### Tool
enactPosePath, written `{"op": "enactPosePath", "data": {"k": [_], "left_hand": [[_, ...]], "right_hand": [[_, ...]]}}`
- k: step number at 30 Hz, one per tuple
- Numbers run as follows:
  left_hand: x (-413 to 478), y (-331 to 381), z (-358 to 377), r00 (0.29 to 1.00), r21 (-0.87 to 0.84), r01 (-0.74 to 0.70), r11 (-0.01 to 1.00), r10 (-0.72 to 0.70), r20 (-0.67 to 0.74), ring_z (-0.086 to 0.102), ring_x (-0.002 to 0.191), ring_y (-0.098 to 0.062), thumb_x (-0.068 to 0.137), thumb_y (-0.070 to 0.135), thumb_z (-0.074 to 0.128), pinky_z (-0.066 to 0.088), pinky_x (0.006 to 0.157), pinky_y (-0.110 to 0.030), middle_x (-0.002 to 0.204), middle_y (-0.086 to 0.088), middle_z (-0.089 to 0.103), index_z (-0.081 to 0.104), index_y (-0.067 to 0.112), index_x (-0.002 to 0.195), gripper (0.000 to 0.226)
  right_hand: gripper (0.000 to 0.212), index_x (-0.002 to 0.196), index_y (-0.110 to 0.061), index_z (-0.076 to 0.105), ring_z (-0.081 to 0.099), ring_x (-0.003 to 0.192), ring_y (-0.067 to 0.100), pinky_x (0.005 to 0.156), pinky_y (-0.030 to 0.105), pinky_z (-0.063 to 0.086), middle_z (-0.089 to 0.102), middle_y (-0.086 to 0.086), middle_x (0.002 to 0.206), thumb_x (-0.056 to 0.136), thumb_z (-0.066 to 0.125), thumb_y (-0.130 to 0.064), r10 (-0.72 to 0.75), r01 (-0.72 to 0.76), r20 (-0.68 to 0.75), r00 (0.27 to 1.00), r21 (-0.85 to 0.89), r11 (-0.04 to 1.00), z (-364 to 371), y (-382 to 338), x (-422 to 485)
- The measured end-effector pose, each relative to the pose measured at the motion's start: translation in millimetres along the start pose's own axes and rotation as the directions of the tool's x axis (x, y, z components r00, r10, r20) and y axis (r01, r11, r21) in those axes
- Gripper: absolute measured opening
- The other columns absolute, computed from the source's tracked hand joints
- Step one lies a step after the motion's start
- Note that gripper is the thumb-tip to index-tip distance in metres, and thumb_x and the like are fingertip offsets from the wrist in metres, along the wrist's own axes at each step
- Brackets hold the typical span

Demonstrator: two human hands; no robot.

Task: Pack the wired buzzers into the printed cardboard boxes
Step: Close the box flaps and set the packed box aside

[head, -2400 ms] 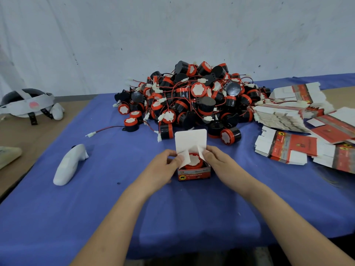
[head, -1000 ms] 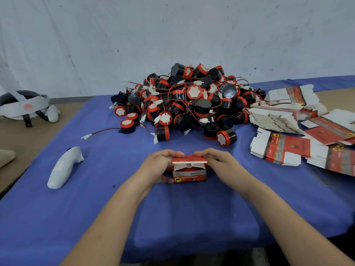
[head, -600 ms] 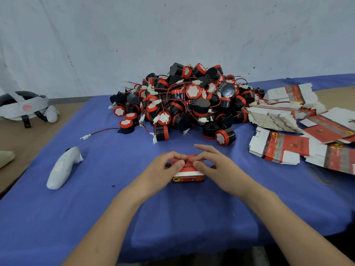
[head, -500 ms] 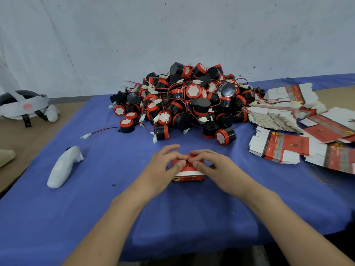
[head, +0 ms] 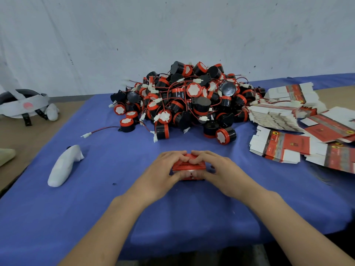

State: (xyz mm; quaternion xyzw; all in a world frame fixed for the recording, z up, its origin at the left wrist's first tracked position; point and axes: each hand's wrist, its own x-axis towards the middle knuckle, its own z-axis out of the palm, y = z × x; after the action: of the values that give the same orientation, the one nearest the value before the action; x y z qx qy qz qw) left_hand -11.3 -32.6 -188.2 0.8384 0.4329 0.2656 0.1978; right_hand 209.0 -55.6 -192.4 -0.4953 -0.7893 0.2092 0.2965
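The box (head: 189, 167) now has its red lid folded down flat, where a couple of seconds ago the white flap stood upright with the buzzer's red top showing inside. That suggests this unit is all but packed, with only the tuck flap left to seat (the front seam is half hidden by the thumbs, so I cannot tell whether it is fully home).

The left hand (head: 164, 172) and right hand (head: 216, 172) are both clamped on the box, fingers curled over its top and meeting at the middle, thumbs pressing its near face. Both forearms reach in low from the near edge of the blue cloth (head: 172, 217).

The box sits on the cloth just in front of the buzzer pile (head: 184, 100). Flat unfolded boxes (head: 280, 148) lie to the right of the pile, a white controller (head: 64, 166) well to its left.
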Motion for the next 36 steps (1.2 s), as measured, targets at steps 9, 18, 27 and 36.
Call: {"op": "enactPosePath", "data": {"k": [9, 18, 27, 36], "left_hand": [[-9.8, -1.4, -3.4, 0.999, -0.007, 0.011, 1.000, -0.011, 0.030, 0.029, 0.141, 0.011, 0.093, 0.068, 0.036, 0.039, 0.113, -0.033, 0.150, 0.033, 0.038, 0.046, 0.047, 0.139, 0.052], [-3.2, -2.0, -5.2, 0.997, -0.177, 0.061, 0.982, -0.070, -0.044, 0.067, 0.100, -0.005, 0.086, 0.074, 0.044, 0.056, 0.088, -0.042, 0.119, 0.025, 0.065, 0.053, 0.054, 0.119, 0.040], [-2.5, -5.0, -5.8, 0.995, -0.245, 0.093, 0.965, -0.100, -0.016, 0.065, 0.110, -0.002, 0.096, 0.046, 0.062, 0.054, 0.095, -0.042, 0.136, 0.022, 0.059, 0.056, 0.041, 0.093, 0.008], [-8.2, -7.2, -5.4, 1.000, -0.101, 0.016, 0.995, -0.017, -0.012, 0.045, 0.130, 0.007, 0.096, 0.055, 0.047, 0.047, 0.103, -0.037, 0.142, 0.031, 0.048, 0.058, 0.041, 0.106, 0.020]], "right_hand": [[0.028, 0.124, -0.046, 0.060, 0.049, 0.127, -0.008, 0.100, 0.019, 0.046, 0.047, -0.033, 0.145, 0.097, 0.056, -0.049, 0.022, -0.022, 0.001, 1.000, 0.128, 0.992, -1.9, -1.7, -2.0], [0.021, 0.118, -0.049, 0.063, 0.054, 0.120, -0.010, 0.096, 0.015, 0.048, 0.057, -0.033, 0.132, 0.099, 0.057, -0.043, 0.069, -0.059, -0.035, 0.997, 0.223, 0.973, -3.2, -6.9, 2.4], [0.015, 0.108, -0.053, 0.060, 0.062, 0.110, -0.004, 0.088, 0.018, 0.052, 0.057, -0.040, 0.124, 0.096, 0.061, -0.045, 0.044, -0.039, -0.017, 0.999, 0.229, 0.973, -4.4, -10.0, -0.6], [0.022, 0.115, -0.040, 0.059, 0.045, 0.131, -0.006, 0.100, 0.020, 0.042, 0.038, -0.038, 0.147, 0.094, 0.064, -0.046, -0.019, 0.018, 0.017, 1.000, 0.022, 1.000, -3.9, 0.5, -5.5]]}}
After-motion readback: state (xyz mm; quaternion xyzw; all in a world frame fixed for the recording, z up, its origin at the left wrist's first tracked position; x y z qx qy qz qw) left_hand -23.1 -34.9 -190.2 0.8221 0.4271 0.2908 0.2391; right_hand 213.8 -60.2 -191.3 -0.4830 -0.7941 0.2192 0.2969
